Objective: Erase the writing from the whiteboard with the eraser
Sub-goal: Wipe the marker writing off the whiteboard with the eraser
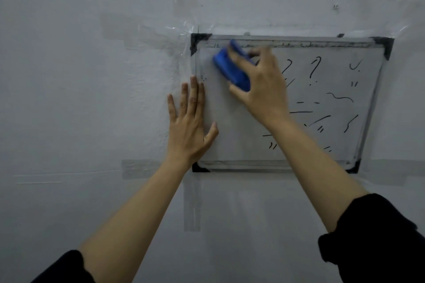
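A small whiteboard with a grey frame and black corners is taped to a pale wall. Black marker writing, question marks, dashes and squiggles, covers its right half; the left part is wiped plain. My right hand grips a blue eraser and presses it against the board's upper left area, slightly blurred. My left hand lies flat with fingers spread over the board's left edge, partly on the wall.
Strips of clear tape and grey tape hold the board to the wall. Another tape strip runs down below the lower left corner. Black sleeves cover both forearms near the bottom.
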`<state>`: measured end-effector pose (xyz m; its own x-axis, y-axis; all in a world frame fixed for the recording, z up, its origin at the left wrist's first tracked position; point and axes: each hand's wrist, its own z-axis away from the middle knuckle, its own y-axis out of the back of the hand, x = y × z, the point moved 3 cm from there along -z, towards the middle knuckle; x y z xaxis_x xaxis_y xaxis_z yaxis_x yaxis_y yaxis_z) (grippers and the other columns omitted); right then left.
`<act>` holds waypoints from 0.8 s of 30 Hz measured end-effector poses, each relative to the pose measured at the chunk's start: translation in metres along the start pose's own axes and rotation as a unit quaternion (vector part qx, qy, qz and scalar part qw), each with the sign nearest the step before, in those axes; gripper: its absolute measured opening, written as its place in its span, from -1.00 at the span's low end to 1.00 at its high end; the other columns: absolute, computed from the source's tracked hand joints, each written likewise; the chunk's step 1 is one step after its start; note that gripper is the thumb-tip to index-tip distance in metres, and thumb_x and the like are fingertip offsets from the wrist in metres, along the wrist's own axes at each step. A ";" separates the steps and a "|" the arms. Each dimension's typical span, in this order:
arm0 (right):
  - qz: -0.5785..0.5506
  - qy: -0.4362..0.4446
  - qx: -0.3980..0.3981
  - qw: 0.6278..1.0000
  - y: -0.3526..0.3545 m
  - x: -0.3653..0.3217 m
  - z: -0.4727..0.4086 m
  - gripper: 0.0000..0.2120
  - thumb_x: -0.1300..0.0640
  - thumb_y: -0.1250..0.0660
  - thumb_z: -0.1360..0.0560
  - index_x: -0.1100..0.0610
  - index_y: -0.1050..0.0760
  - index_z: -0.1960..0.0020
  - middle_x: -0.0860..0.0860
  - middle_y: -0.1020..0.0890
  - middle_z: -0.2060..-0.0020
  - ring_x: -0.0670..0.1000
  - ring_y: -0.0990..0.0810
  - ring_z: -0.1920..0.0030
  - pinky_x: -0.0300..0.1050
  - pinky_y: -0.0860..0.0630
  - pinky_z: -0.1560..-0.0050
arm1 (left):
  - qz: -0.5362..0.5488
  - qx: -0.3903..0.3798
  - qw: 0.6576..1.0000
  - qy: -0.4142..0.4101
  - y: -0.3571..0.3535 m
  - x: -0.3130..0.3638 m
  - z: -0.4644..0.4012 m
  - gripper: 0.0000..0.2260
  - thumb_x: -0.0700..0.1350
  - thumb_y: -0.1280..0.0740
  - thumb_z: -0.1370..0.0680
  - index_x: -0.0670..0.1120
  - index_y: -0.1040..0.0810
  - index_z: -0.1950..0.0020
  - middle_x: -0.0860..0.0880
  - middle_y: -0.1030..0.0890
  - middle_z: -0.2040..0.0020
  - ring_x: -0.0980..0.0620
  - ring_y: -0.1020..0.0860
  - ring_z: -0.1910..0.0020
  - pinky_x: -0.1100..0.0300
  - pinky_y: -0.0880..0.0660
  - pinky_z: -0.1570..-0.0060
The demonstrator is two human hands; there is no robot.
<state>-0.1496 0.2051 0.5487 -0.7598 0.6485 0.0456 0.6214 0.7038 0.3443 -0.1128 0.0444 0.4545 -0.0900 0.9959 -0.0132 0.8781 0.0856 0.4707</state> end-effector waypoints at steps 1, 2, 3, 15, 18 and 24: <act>-0.003 -0.041 0.037 0.998 0.004 0.007 -0.003 -0.33 -0.03 -0.39 -0.47 -0.09 -0.23 -0.51 0.15 -0.38 -0.22 0.09 -0.41 -0.13 -0.03 -0.55 -0.08 | -0.004 -0.001 1.000 0.000 0.000 0.000 0.000 -0.20 0.22 -0.06 -0.50 -0.17 0.14 -0.58 -0.15 0.15 -0.59 -0.12 0.17 -0.57 -0.26 0.16 -0.50; 0.001 -0.078 0.067 0.995 0.005 0.007 -0.003 -0.32 -0.02 -0.39 -0.47 -0.08 -0.21 -0.52 0.16 -0.38 -0.22 0.09 -0.41 -0.13 -0.06 -0.54 -0.09 | -0.007 -0.002 1.000 0.000 0.001 0.000 0.000 -0.20 0.23 -0.06 -0.51 -0.17 0.15 -0.58 -0.15 0.15 -0.59 -0.12 0.18 -0.57 -0.26 0.16 -0.49; 0.013 -0.093 0.081 0.992 0.002 0.002 0.000 -0.32 -0.02 -0.38 -0.48 -0.07 -0.19 -0.53 0.18 -0.38 -0.23 0.10 -0.41 -0.14 -0.07 -0.53 -0.11 | -0.010 -0.002 1.000 0.001 0.002 0.000 0.000 -0.20 0.23 -0.05 -0.51 -0.18 0.15 -0.58 -0.16 0.15 -0.59 -0.12 0.18 -0.57 -0.25 0.16 -0.50; 0.009 -0.034 0.061 0.998 -0.016 -0.002 0.038 -0.29 0.01 -0.44 -0.43 0.01 -0.25 -0.51 0.21 -0.42 -0.21 0.11 -0.44 -0.11 -0.08 -0.57 -0.05 | -0.027 0.027 0.999 -0.033 0.007 0.005 -0.026 -0.25 0.24 -0.01 -0.58 -0.23 0.11 -0.57 -0.27 0.09 -0.58 -0.18 0.11 -0.57 -0.23 0.13 -0.51; 0.028 0.061 0.003 0.998 -0.011 0.013 0.044 -0.29 0.01 -0.47 -0.41 0.01 -0.30 -0.49 0.19 -0.44 -0.19 0.11 -0.46 -0.05 -0.03 -0.60 0.05 | -0.027 0.024 0.998 -0.047 0.003 0.000 -0.029 -0.22 0.31 0.03 -0.58 -0.22 0.12 -0.57 -0.25 0.10 -0.58 -0.18 0.13 -0.57 -0.24 0.14 -0.50; -0.027 -0.118 0.110 0.986 -0.011 0.022 0.051 -0.32 0.03 -0.43 -0.45 0.01 -0.27 -0.50 0.21 -0.40 -0.21 0.10 -0.43 -0.13 -0.14 -0.57 -0.01 | -0.027 0.037 0.998 -0.044 -0.001 0.000 -0.030 -0.17 0.38 0.08 -0.55 -0.21 0.14 -0.57 -0.23 0.11 -0.58 -0.16 0.14 -0.57 -0.24 0.16 -0.50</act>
<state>-0.1634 0.2259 0.4979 -0.7431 0.6397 -0.1965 0.6276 0.7681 0.1270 -0.1280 0.0429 0.4805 -0.1000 0.9881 -0.1166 0.9052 0.1390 0.4016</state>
